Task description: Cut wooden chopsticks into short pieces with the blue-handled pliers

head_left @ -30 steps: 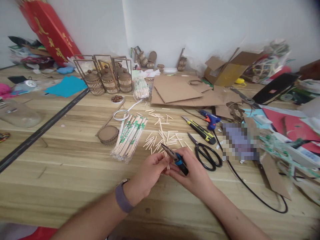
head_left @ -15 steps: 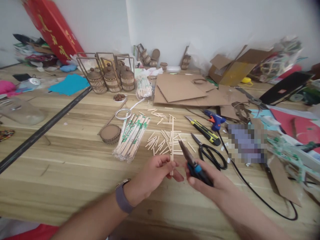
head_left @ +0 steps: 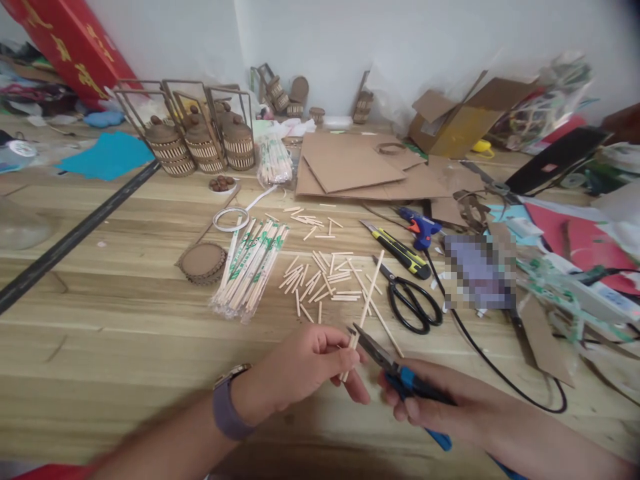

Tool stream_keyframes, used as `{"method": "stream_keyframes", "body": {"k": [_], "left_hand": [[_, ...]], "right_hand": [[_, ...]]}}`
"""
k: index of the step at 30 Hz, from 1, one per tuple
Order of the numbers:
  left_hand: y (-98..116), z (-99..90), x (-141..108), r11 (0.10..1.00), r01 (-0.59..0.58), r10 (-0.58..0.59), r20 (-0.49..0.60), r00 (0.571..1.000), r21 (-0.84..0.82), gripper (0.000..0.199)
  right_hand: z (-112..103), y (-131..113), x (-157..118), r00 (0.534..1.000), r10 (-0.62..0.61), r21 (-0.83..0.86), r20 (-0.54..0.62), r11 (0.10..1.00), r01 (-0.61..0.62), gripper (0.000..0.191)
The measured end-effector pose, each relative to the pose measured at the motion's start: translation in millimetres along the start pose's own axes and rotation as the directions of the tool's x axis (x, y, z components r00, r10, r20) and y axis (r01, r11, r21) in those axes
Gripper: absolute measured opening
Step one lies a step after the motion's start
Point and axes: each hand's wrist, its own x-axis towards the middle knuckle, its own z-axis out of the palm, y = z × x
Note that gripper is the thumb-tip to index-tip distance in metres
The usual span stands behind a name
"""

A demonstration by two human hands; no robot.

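My left hand (head_left: 310, 363), a watch on its wrist, pinches thin wooden chopsticks (head_left: 354, 341) between thumb and fingers. In my right hand (head_left: 430, 393) are long-nose pliers (head_left: 379, 353) with black and blue handles. The jaws sit across the chopsticks just above my left fingertips. Above the jaws a tilted long stick piece (head_left: 373, 288) sticks up; whether it is still joined to the held part, I cannot tell. Another long stick (head_left: 387, 327) lies slanting on the table. Beyond my hands are several short cut stick pieces (head_left: 310, 283).
Wrapped chopsticks (head_left: 255, 267) lie left of the pieces, near a round cardboard disc (head_left: 203, 261) and a tape roll (head_left: 231, 219). Black scissors (head_left: 413, 303), a yellow cutter knife (head_left: 397, 250) and a blue glue gun (head_left: 423, 228) lie right. Cardboard sheets (head_left: 350, 163) and small lidded baskets (head_left: 170, 150) stand behind.
The pliers have moved left onto the chopsticks, and their handles show more. One long stick has tilted right, and another now lies slanting across the table. The view has shifted slightly.
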Motion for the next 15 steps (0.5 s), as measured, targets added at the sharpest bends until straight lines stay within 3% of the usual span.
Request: {"method": "stream_keyframes", "body": {"k": [5,14,15], "left_hand": [[0.5,1.4,-0.9,0.999,0.024,-0.027,0.081,0.996,0.034,0.030],[-2.5,3.6,0.6,1.000,0.008,-0.007,0.087,0.996,-0.015,0.027],[-2.9,3.8,0.6,1.000,0.009,-0.008,0.088,0.996,-0.018,0.027]], "right_hand": [[0.5,-18.4,2.6,0.993,0.066,0.157,0.093,0.984,-0.080,0.036],[-2.4,-16.7,11.4,0.979,0.018,0.011,0.201,1.000,-0.021,0.044],[-2.3,-16.3,11.6,0.985,-0.001,-0.008,0.171,1.000,0.003,0.043]]}}
